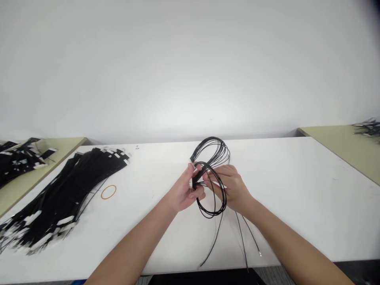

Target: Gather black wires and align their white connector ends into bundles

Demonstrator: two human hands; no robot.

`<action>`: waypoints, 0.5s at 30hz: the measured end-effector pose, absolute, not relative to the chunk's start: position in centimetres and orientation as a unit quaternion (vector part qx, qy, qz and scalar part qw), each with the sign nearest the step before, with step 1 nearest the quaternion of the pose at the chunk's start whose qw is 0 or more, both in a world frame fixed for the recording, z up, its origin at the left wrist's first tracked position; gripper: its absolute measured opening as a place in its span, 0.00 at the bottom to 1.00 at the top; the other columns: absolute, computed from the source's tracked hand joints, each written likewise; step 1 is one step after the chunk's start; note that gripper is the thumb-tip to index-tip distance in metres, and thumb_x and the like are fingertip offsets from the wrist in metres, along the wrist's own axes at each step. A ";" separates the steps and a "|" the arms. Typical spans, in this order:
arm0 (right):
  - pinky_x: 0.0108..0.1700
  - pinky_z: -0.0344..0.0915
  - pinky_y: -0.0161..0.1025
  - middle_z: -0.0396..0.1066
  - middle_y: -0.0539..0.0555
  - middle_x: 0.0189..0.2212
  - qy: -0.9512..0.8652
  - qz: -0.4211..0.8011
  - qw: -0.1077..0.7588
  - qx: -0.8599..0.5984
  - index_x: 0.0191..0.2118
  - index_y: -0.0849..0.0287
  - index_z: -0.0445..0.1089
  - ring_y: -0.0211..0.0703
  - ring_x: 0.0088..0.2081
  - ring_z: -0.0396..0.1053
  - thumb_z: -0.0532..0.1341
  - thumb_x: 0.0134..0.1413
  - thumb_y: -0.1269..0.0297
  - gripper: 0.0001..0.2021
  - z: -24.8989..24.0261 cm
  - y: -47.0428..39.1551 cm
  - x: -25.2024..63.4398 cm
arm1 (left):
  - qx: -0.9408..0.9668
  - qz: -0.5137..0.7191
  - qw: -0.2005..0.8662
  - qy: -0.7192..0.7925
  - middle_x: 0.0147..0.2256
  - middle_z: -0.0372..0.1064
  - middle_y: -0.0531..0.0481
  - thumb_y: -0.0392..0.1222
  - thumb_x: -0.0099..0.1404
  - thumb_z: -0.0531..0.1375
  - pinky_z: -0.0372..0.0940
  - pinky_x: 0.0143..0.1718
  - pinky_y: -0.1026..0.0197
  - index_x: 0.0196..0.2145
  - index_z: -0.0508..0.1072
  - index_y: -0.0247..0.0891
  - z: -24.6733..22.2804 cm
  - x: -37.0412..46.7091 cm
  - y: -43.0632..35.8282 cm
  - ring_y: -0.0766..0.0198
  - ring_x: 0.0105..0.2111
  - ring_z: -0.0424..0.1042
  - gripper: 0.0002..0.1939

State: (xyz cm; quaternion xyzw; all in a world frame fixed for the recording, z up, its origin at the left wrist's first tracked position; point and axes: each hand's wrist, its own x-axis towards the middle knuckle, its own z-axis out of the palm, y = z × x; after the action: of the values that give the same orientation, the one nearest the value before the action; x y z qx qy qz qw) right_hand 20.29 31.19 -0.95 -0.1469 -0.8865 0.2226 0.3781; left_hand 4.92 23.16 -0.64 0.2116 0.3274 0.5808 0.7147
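A bundle of thin black cables is looped into two rounds above the middle of the white table. My left hand is closed around the bundle's left side, where white pieces show at the fingers. My right hand has its fingers pinched on the black cables at the right of my left fingertips; the exact strands are partly hidden. Several loose cable ends hang below my right hand toward the table's front edge, one with a small metal tip.
A large pile of black cables with white ends lies on the left of the white table. Beside it is a yellow-orange ring. More cables lie on the green side surfaces at left and right. A white wall stands behind.
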 end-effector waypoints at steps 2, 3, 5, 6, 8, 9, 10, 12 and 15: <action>0.42 0.57 0.41 0.73 0.51 0.33 -0.893 0.148 0.399 -0.148 0.32 0.57 0.71 0.38 0.34 0.67 0.59 0.55 0.71 0.05 -1.0 31.1 20.3 | 0.215 0.584 0.710 0.330 0.31 0.63 0.61 0.64 0.60 0.51 0.51 0.20 0.69 0.36 0.58 0.42 -0.6 5.0 23.1 0.83 0.11 0.49 0.22; 0.42 0.56 0.41 0.73 0.51 0.32 -0.895 0.122 0.404 -0.143 0.32 0.57 0.71 0.37 0.34 0.66 0.59 0.55 0.71 0.05 -1.0 31.1 20.4 | 0.217 0.586 0.708 0.330 0.31 0.63 0.61 0.64 0.60 0.51 0.51 0.20 0.69 0.36 0.58 0.42 -0.5 5.0 23.1 0.83 0.11 0.49 0.22; 0.41 0.56 0.41 0.73 0.50 0.32 -0.897 0.089 0.414 -0.128 0.32 0.56 0.71 0.37 0.32 0.65 0.60 0.54 0.72 0.05 -0.9 31.1 20.5 | 0.220 0.588 0.705 0.331 0.31 0.62 0.62 0.64 0.60 0.51 0.51 0.20 0.69 0.37 0.58 0.43 -0.4 5.0 23.1 0.83 0.11 0.49 0.21; 0.41 0.56 0.41 0.73 0.50 0.32 -0.896 0.080 0.419 -0.122 0.32 0.56 0.71 0.36 0.32 0.65 0.60 0.54 0.72 0.04 -0.9 31.1 20.5 | 0.221 0.588 0.704 0.332 0.31 0.62 0.62 0.64 0.60 0.51 0.52 0.19 0.70 0.37 0.58 0.43 -0.4 5.1 23.1 0.83 0.12 0.49 0.21; 0.40 0.56 0.40 0.73 0.50 0.31 -0.895 0.074 0.422 -0.121 0.33 0.56 0.71 0.36 0.31 0.65 0.60 0.54 0.71 0.04 -1.0 31.1 20.5 | 0.223 0.586 0.702 0.337 0.32 0.61 0.61 0.64 0.60 0.51 0.52 0.19 0.70 0.36 0.58 0.42 -0.3 5.1 23.1 0.83 0.12 0.49 0.21; 0.39 0.56 0.39 0.73 0.50 0.30 -0.896 0.075 0.419 -0.124 0.32 0.56 0.71 0.36 0.30 0.65 0.60 0.54 0.70 0.03 -1.0 31.1 20.6 | 0.224 0.586 0.700 0.342 0.32 0.61 0.61 0.63 0.61 0.50 0.53 0.19 0.70 0.36 0.58 0.42 -0.3 5.1 23.2 0.83 0.12 0.49 0.21; 0.37 0.56 0.39 0.72 0.51 0.28 -0.900 0.079 0.409 -0.130 0.32 0.57 0.71 0.36 0.29 0.64 0.59 0.55 0.69 0.04 -1.1 31.1 20.6 | 0.225 0.586 0.698 0.346 0.32 0.61 0.60 0.63 0.61 0.50 0.53 0.19 0.69 0.37 0.59 0.42 -0.3 5.2 23.2 0.83 0.13 0.49 0.21; 0.32 0.55 0.37 0.68 0.51 0.23 -0.907 0.109 0.374 -0.158 0.31 0.58 0.71 0.34 0.24 0.60 0.58 0.56 0.65 0.06 -1.0 31.1 20.7 | 0.233 0.586 0.691 0.353 0.34 0.61 0.59 0.63 0.61 0.50 0.54 0.19 0.69 0.37 0.59 0.42 -0.2 5.2 23.2 0.83 0.13 0.48 0.21; 0.25 0.52 0.34 0.62 0.49 0.19 -0.898 0.258 0.282 -0.218 0.35 0.57 0.71 0.33 0.21 0.54 0.58 0.55 0.59 0.08 0.0 31.3 21.3 | 0.242 0.588 0.683 0.359 0.35 0.61 0.59 0.63 0.61 0.50 0.55 0.19 0.69 0.37 0.59 0.42 -0.2 5.2 23.2 0.83 0.13 0.48 0.21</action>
State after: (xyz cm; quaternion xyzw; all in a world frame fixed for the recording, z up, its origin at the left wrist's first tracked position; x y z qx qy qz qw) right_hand 21.27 31.26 -0.01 -0.2185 -0.8978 0.2576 0.2824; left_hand 5.17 23.23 -0.18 0.2419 0.3588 0.5880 0.6834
